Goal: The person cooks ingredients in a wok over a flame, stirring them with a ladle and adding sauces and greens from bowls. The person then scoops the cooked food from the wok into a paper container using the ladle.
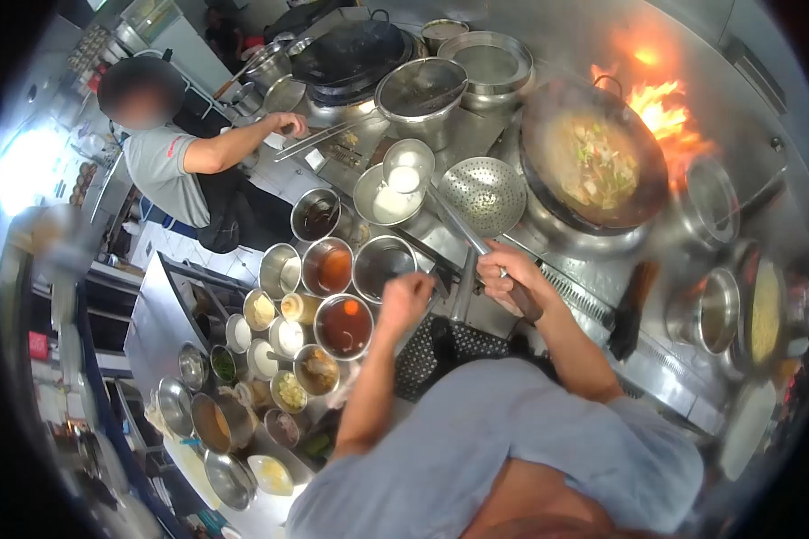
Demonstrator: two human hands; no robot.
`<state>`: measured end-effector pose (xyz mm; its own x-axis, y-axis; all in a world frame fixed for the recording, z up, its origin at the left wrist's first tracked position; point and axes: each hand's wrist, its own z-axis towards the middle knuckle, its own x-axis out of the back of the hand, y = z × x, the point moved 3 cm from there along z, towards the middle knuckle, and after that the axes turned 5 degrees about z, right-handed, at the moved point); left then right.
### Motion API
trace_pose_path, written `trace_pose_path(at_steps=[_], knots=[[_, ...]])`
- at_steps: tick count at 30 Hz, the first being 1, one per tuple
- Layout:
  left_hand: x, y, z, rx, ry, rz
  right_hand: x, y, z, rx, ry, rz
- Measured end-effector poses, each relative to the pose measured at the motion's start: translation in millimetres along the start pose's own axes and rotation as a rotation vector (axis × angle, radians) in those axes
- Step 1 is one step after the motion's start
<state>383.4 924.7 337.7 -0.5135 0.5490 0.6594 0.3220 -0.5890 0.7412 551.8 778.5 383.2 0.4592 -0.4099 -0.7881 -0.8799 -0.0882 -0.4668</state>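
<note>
My right hand [512, 277] is wrapped round the dark grip of a long-handled ladle [460, 222]. The ladle's bowl, with something white in it, is over a metal pot [363, 199] of white contents. My left hand [407, 301] is closed beside the rim of a dark-looking metal pot [385, 244]; what its fingers hold, if anything, is hidden. A perforated strainer [484, 193] lies to the right of the ladle, its handle toward me. Beyond it, a large wok [537, 148] holds steaming chopped vegetables [598, 166].
Tall flames [661, 112] rise behind the wok. Several pots of sauces and seasonings, including a red sauce [343, 325], crowd the counter at left. A co-worker [166, 166] stands at far left, arm stretched toward another wok [351, 54]. At right stands a metal pot [717, 310].
</note>
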Motion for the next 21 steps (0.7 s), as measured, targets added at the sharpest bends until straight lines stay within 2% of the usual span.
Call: trace_pose_path(at_steps=[3, 5, 7, 8, 9, 10, 11, 12, 14, 17, 21], knots=[[-26, 28, -50, 0.228, -0.2, 0.006, 29, -13, -11, -0.067, -0.168, 0.219], [-59, 4, -92, 0.228, -0.266, 0.127, 44, -25, -29, -0.06, -0.293, 0.37], [-96, -43, -148, 0.183, -0.288, 0.278, 55, -43, -61, -0.02, -0.307, 0.392], [-115, -81, -184, -0.001, -0.394, 0.4, 61, -52, -79, 0.004, -0.317, 0.409], [-125, -100, -214, 0.031, -0.443, 0.229, 71, -60, -97, 0.038, -0.306, 0.384], [-137, -108, -245, 0.272, -0.522, 0.321, 76, -71, -120, 0.076, -0.286, 0.391], [-149, -119, -271, 0.305, -0.566, 0.338, 77, -82, -145, 0.14, -0.198, 0.332], [-158, -124, -288, 0.292, -0.612, 0.373, 82, -90, -162, 0.195, -0.109, 0.274], [-176, -134, -309, 0.244, -0.683, 0.427, 104, -101, -193, 0.234, -0.076, 0.246], [-188, -148, -319, 0.164, -0.754, 0.457, 115, -119, -237, 0.38, 0.214, 0.056], [-193, -162, -307, 0.04, -0.814, 0.456, 142, -136, -247, 0.433, 0.4, -0.086]])
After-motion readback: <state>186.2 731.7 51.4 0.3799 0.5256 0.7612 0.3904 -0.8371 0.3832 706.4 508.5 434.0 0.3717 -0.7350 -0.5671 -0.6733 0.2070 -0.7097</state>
